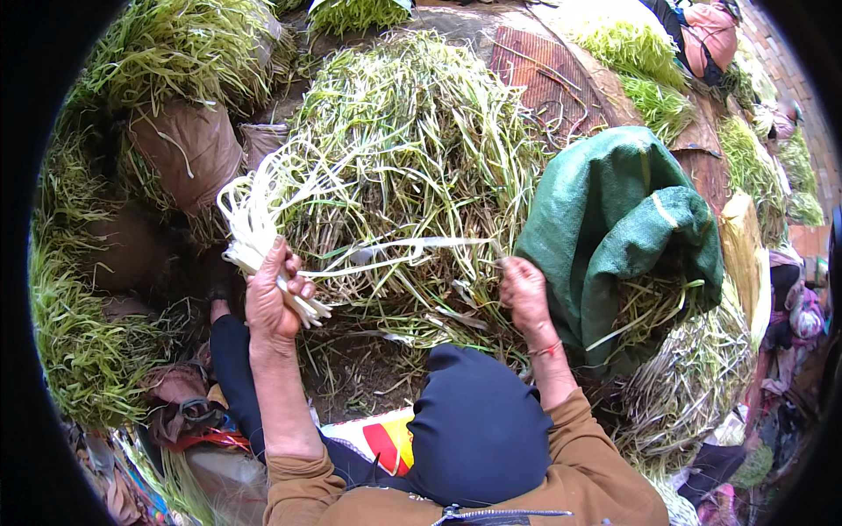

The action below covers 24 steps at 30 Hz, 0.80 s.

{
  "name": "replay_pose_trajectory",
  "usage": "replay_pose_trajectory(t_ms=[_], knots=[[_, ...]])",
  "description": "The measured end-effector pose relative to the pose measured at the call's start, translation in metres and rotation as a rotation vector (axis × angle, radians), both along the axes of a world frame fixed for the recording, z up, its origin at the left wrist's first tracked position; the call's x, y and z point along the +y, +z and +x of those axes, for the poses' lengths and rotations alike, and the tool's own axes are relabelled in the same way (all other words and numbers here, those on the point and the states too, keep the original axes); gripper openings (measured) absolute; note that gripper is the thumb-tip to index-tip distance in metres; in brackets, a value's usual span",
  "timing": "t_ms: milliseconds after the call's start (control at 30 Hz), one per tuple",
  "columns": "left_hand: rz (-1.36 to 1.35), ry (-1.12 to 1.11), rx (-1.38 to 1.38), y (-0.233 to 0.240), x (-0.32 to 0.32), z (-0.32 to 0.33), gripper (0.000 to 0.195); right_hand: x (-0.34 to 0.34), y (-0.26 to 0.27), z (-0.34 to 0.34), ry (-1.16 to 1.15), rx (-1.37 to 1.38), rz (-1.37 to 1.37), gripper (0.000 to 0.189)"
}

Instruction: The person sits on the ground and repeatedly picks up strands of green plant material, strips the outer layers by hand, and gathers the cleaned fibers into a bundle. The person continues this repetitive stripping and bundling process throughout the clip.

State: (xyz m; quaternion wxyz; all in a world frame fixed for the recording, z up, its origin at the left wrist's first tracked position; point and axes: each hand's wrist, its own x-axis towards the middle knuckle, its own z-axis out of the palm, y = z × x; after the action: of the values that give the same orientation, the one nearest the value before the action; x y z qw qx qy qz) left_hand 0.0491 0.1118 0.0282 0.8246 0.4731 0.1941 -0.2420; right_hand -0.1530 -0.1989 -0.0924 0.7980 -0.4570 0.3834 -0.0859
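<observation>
My left hand [273, 289] grips a bundle of pale, blanched leafy stalks [253, 220], probably chives. The cut white ends stick out below the fist, and the long leaves loop over above it. My right hand [524, 289], with a red string at the wrist, pinches one end of a thin whitish strip [447, 242]. This strip stretches leftward between the hands, and whether it reaches round the bundle cannot be made out. Behind both hands rises a large heap of loose green and yellowish stalks [421, 151].
A crumpled green woven sack [592, 230] lies close beside my right hand. Drier stalks [697, 375] are piled at the right. More green bundles [177, 52] stand at the upper left. A rusty ribbed sheet [546, 79] lies beyond the heap. Another person [710, 39] is at the upper right.
</observation>
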Motion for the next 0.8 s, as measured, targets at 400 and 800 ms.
replay_pose_trajectory(t_ms=[400, 800], knots=[[-0.125, -0.095, 0.073, 0.004, -0.009, -0.008, 0.018, 0.068, 0.030, 0.050, 0.694, -0.436, -1.126, 0.044], [0.123, -0.202, 0.054, -0.032, -0.057, -0.045, 0.036, 0.081, 0.029, 0.037, 0.595, -0.175, -0.225, 0.026]])
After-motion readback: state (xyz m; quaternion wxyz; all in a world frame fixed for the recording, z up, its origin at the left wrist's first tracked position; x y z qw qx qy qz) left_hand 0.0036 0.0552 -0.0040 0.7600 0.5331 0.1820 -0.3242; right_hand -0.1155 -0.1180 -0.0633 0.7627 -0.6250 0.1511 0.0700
